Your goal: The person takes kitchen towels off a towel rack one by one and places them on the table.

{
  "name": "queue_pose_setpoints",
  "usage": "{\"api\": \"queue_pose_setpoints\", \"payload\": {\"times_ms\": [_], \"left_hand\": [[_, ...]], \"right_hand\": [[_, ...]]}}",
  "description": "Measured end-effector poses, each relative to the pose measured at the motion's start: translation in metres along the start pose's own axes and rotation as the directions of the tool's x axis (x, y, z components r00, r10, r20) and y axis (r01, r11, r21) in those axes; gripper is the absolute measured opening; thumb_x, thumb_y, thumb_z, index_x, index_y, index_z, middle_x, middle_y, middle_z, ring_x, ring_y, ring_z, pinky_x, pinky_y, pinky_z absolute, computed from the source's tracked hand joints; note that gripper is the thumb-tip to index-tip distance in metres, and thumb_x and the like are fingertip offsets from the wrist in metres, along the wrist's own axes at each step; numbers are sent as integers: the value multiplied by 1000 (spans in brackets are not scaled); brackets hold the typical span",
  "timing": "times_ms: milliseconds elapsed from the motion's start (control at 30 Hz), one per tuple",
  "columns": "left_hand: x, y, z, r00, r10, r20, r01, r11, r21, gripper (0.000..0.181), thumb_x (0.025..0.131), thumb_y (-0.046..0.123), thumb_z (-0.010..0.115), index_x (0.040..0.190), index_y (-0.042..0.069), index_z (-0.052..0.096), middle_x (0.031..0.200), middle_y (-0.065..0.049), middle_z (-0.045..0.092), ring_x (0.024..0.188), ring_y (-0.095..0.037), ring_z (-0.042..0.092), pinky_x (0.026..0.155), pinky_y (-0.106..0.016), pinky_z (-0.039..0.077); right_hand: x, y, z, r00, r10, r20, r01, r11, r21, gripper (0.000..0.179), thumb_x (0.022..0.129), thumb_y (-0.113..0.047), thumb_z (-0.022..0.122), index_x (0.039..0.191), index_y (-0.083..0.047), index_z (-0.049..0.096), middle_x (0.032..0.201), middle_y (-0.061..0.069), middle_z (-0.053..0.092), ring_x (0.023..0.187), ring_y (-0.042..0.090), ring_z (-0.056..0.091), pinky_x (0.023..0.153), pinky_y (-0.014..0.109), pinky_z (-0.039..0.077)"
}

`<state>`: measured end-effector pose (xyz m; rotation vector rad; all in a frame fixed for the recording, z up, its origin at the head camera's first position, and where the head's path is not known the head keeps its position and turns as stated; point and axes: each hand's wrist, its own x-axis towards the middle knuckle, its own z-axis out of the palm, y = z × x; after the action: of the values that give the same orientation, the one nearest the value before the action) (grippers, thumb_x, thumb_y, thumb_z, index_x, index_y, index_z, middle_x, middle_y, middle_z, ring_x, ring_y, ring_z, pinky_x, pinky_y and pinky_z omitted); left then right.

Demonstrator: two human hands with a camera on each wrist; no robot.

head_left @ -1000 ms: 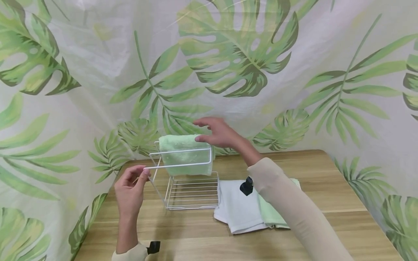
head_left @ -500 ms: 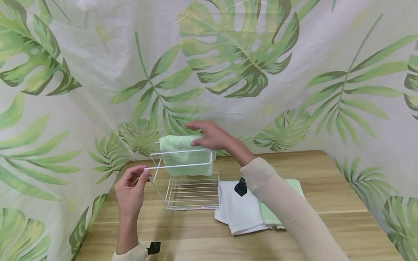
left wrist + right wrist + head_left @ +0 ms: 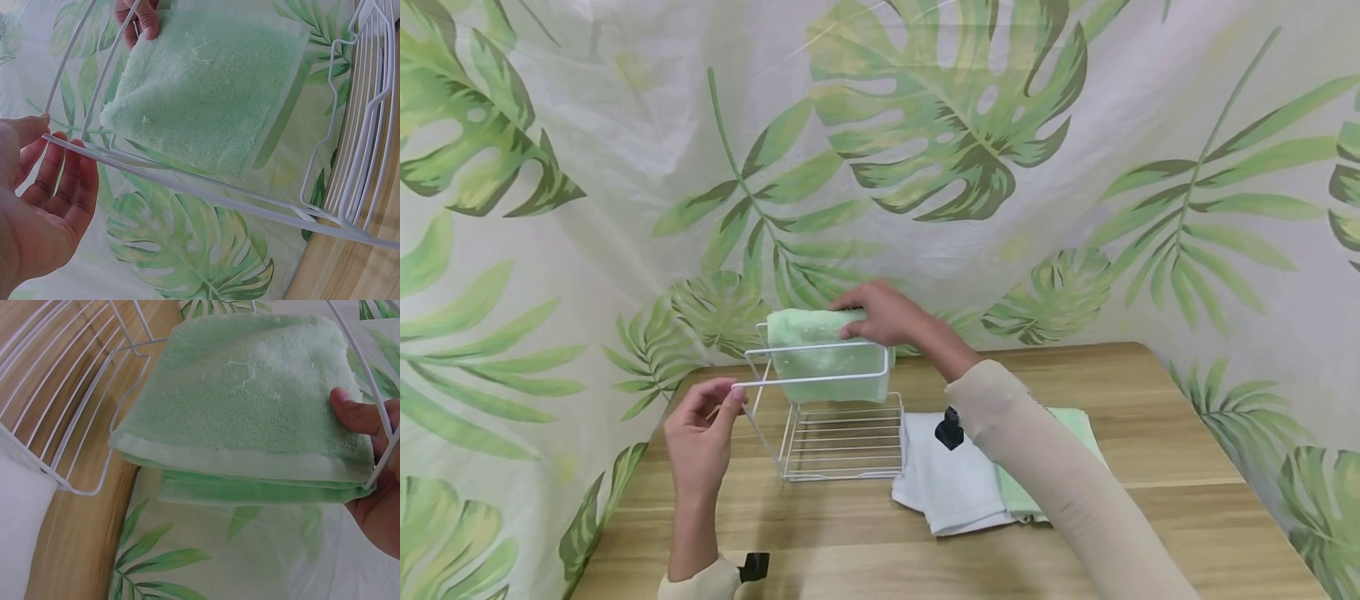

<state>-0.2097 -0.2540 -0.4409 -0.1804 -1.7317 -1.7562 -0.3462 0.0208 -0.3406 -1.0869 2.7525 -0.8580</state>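
Note:
A white wire rack (image 3: 842, 479) stands on the table, with two bars across its upper part. My left hand (image 3: 700, 429) pinches the upper left front corner of the rack between thumb and fingers. Over the back bar hangs a folded light green towel (image 3: 827, 367), its lower edge above the rack's wire base. My right hand (image 3: 883, 312) grips the towel at its top right, thumb in front. In the right wrist view the thumb presses the towel (image 3: 250, 394) near a rack wire, and the other fingers lie behind it, partly hidden.
A folded white towel (image 3: 955, 492) lies right of the rack on the wooden table (image 3: 850, 567). Beside it is a second light green towel (image 3: 1022, 496), partly covered by my right sleeve (image 3: 1060, 467). A leaf-print curtain (image 3: 925, 250) hangs behind the table.
My right hand has moved slightly left and down onto the towel's top edge, its fingers closing on it. My left hand has kept its hold on the rack's corner.

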Motion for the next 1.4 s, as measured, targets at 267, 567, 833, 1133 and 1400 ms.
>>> {"api": "queue_pose_setpoints", "payload": {"times_ms": [267, 567, 833, 1133, 1400], "left_hand": [[0, -3, 0, 1000, 16, 1, -16, 999, -36, 29, 96, 1, 79, 108, -22, 66, 88, -10, 73, 74, -9, 72, 70, -15, 63], [1, -1, -1, 1000, -3, -5, 3, 1000, -4, 19, 97, -6, 74, 108, -20, 67, 85, -1, 73, 73, -8, 71, 70, -15, 62], [2, -4, -3, 1000, 28, 13, -27, 998, -50, 27, 95, -4, 78, 108, -24, 65, 88, -8, 74, 74, -10, 71, 70, -16, 63], [3, -5, -2, 999, 45, 15, -44, 997, -59, 21, 96, -7, 76, 107, -21, 67, 88, -6, 74, 73, -9, 71, 69, -16, 63], [2, -5, -1, 999, 44, 13, -43, 997, -64, 25, 96, -4, 77, 107, -23, 65, 88, -8, 74, 73, -9, 71, 69, -16, 63]], "right_hand": [[-3, -2, 3, 995, 72, -63, -73, 997, -10, 37, 103, -22, 75, 139, -17, 73, 143, 2, 72, 137, 21, 65, 119, 41, 52], [-7, -7, 2, 987, 67, -144, -77, 995, -63, 29, 106, -23, 70, 133, -18, 77, 133, 2, 78, 91, 19, 72, 89, 36, 58], [-7, -11, -3, 978, 32, -204, -54, 993, -106, 23, 106, -23, 69, 125, -17, 80, 124, 2, 81, 103, 20, 78, 93, 40, 62], [-11, -9, -14, 962, 5, -273, -18, 999, -47, 23, 105, -20, 70, 126, -14, 78, 121, 4, 82, 88, 18, 72, 91, 37, 60], [-14, -8, -28, 956, -21, -293, 54, 993, 105, 20, 104, -14, 72, 122, -9, 79, 124, 7, 80, 121, 23, 74, 106, 39, 59]]}}
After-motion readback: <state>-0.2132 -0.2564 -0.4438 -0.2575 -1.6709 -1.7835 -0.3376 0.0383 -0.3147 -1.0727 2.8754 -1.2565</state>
